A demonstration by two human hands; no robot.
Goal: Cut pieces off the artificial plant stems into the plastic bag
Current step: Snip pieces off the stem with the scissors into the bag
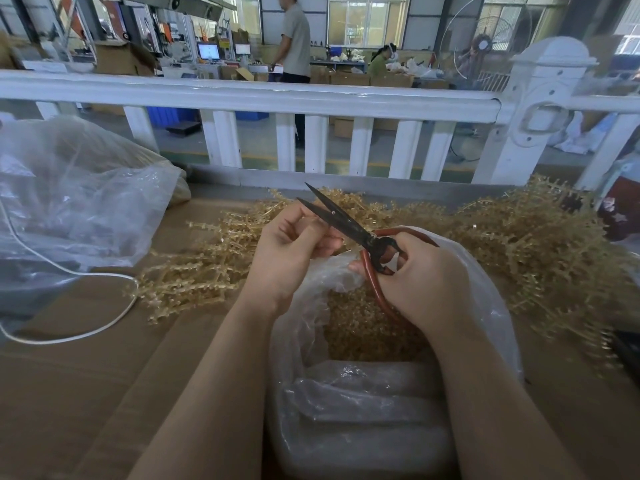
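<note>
The plastic bag (485,292) is lying open at six o'clock on the cardboard-covered table (86,375), holding golden cut pieces (367,327). Above it, the right hand (422,275) is gripping the red handles of the scissors (346,223), blades parted and pointing toward eleven o'clock. The left hand (287,251) is curling its fingers beside the blades; what they are pinching, I cannot tell. Artificial plant stems (519,244) are lying heaped from nine to three o'clock.

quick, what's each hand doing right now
Left hand: fingers curled beside the scissor blades; what it holds, if anything, cannot be told.
Right hand: grips the red-handled scissors, blades open, over the plastic bag.
</note>
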